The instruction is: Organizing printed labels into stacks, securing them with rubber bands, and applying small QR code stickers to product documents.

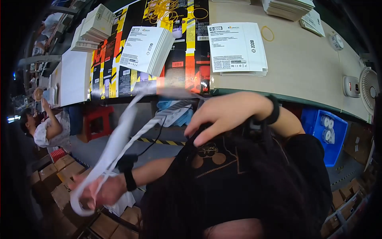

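On the lower left, my left hand [105, 191] is smeared by motion, with a long white strip [115, 137] looped about its fingers. The strip runs up toward the table edge, and a thinner twisted length lies beside it. My right hand [225, 117] is held in front of my chest, fingers stretched downward near my dark top, with nothing seen in it. Beyond the table edge lie a fanned stack of white printed cards [145, 49] and a squarer stack of white printed cards [236, 47].
Yellow rubber bands [161, 10] lie at the back. More card stacks stand at far left [95, 26] and far right [288, 8]. A small fan [368, 89] sits right. Below are a blue bin [332, 149] with white rolls, a red stool [97, 121] and cardboard boxes [65, 163]. A co-worker [51, 131] is left.
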`<state>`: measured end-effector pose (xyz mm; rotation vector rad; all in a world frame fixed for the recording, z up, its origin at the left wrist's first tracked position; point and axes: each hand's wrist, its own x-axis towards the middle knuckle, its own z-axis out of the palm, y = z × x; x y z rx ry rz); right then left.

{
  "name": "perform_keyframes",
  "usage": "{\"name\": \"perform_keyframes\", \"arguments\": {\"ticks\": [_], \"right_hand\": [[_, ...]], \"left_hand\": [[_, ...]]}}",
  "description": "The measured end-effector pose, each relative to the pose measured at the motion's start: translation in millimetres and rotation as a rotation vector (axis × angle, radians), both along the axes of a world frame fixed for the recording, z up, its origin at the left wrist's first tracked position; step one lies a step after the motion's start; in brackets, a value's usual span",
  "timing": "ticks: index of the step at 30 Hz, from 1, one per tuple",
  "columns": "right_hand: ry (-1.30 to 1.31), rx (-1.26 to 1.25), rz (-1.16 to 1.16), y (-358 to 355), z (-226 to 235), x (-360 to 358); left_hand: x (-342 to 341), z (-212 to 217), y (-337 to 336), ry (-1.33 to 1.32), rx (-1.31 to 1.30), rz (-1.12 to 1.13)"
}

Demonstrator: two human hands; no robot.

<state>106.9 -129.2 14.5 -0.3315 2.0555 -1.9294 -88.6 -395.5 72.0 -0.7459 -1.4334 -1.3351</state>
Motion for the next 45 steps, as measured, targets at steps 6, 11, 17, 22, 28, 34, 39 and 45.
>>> {"name": "perform_keyframes", "arguments": {"ticks": [6,11,17,22,28,34,39,45], "right_hand": [[0.091,-0.029,-0.636,29.8,22.9,44.2],[0.345,-0.06,-0.928,21.0,15.9,51.4],[0.128,-0.259,-1.27,25.0,2.2,74.1],[0.071,-0.081,-1.309,30.9,-5.4,75.7],[0.032,0.055,-1.321,32.5,-10.0,64.5],[0.015,-0.038,-1.378,35.4,-15.0,60.5],[-0.076,-0.067,-1.425,42.3,-11.6,63.9],[-0.067,-0.185,-1.412,52.2,-2.7,62.2]], "left_hand": [[20.8,-27.6,67.3,-0.626,0.161,-1.123],[100.6,-60.8,162.6,-0.549,-0.717,-1.185],[130.2,-54.5,210.8,-0.964,-0.578,-1.372],[139.8,-60.6,233.5,-1.152,-0.334,-1.296],[114.1,-68.7,235.5,-1.169,-0.643,-1.421],[113.1,-81.0,236.6,-1.0,-0.773,-1.235],[104.2,-74.0,234.9,-0.958,-1.008,-1.211],[100.3,-69.7,230.9,-1.105,-0.789,-1.245]]}}
